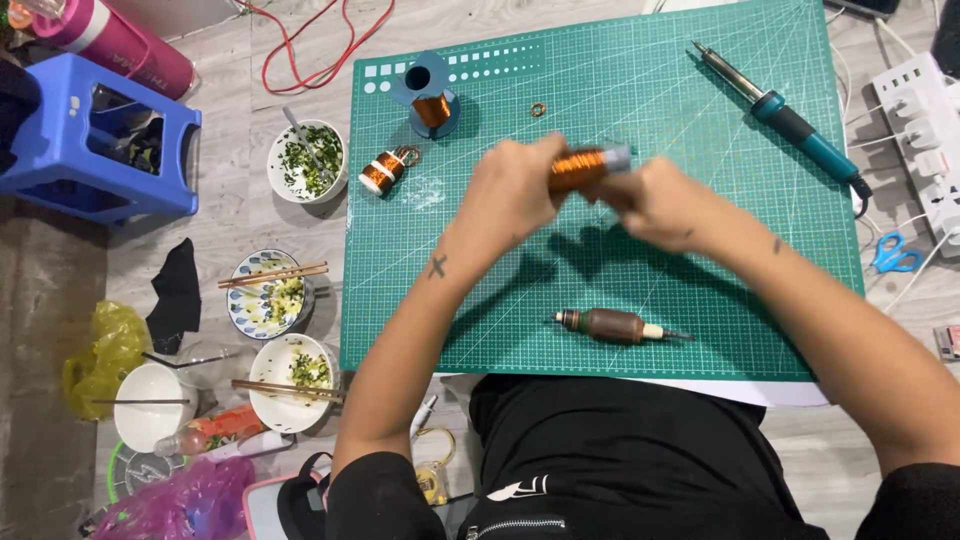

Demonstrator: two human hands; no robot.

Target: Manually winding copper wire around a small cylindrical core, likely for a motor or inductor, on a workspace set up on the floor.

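Note:
My left hand [510, 190] and my right hand [655, 200] meet above the green cutting mat [700, 300], both gripping a copper wire coil [580, 167] wound on a pale core. The left hand wraps the coil's left end; the right hand holds the end with the grey tip. Both hands are slightly blurred. On the mat near my body lies a brown wound rod [615, 326]. At the mat's far left stand a copper wire spool on a blue bobbin [432, 100] and a smaller copper coil [385, 171], partly off the mat.
A teal-handled soldering iron [785, 110] lies at the mat's far right, near a white power strip [925, 140] and blue scissors [895, 255]. Left of the mat are several food bowls with chopsticks [272, 292], a blue plastic stool [95, 140] and a red cable [320, 50].

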